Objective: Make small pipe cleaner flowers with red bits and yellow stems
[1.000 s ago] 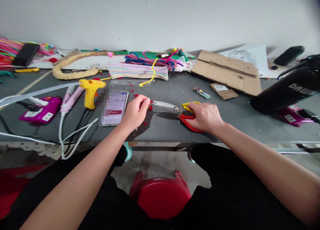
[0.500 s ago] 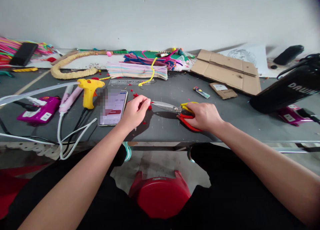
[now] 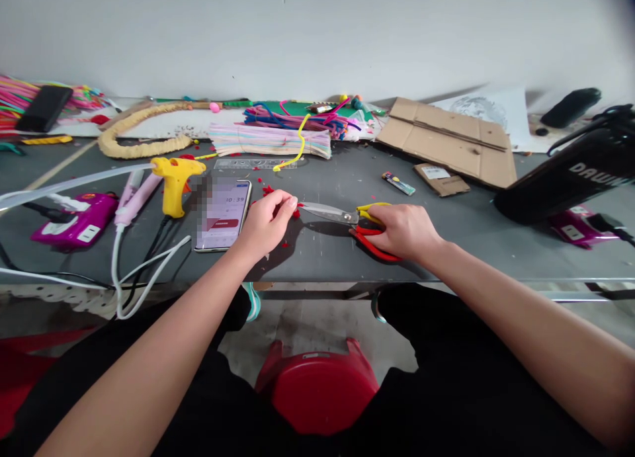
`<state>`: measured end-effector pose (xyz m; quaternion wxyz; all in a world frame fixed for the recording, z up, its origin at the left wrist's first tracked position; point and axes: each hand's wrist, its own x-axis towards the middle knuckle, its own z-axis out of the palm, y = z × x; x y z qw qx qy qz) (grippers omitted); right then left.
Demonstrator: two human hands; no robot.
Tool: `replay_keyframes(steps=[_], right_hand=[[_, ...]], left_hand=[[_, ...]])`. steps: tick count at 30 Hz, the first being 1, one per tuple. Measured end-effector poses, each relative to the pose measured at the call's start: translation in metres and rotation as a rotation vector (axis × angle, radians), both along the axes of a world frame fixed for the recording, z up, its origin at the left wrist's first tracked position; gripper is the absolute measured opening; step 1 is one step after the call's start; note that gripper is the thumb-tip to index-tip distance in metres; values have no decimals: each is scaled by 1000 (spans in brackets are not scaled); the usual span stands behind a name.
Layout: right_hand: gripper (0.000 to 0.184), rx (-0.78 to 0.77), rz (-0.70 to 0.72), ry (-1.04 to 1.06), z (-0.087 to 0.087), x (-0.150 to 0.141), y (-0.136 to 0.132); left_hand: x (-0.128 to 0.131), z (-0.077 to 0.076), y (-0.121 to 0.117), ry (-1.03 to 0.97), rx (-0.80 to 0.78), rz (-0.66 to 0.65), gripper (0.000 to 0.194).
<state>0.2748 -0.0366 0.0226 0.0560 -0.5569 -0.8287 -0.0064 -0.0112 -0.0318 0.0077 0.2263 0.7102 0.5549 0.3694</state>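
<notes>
My right hand (image 3: 409, 231) is wrapped round the scissors (image 3: 330, 211), which have one yellow and one red handle. Their blades point left, and the tips reach the fingertips of my left hand (image 3: 270, 219). A small red fuzzy piece (image 3: 299, 206) shows between my left thumb and forefinger, at the blade tips; most of it is hidden by the fingers. Red scraps (image 3: 296, 213) lie on the grey table (image 3: 337, 252) beneath. Just left of my left hand lies a phone (image 3: 231, 212) with a lit screen.
A yellow glue gun (image 3: 174, 182) with trailing cables stands left of the phone, near a purple power strip (image 3: 74, 222). Pipe cleaner bundles (image 3: 270, 141) lie at the back. Flattened cardboard (image 3: 446, 139) and a black bottle (image 3: 560, 172) are on the right.
Both hands stay almost in place, with the scissor tips still at the left fingertips. The whole view has shifted slightly. The phone's timer digits have advanced.
</notes>
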Motion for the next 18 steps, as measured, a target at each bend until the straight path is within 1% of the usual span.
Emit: replay_keyframes(steps=[18], right_hand=[[47, -32, -19, -4, 2, -1, 1]], left_hand=[[-2, -2, 0, -3, -3, -14, 31]])
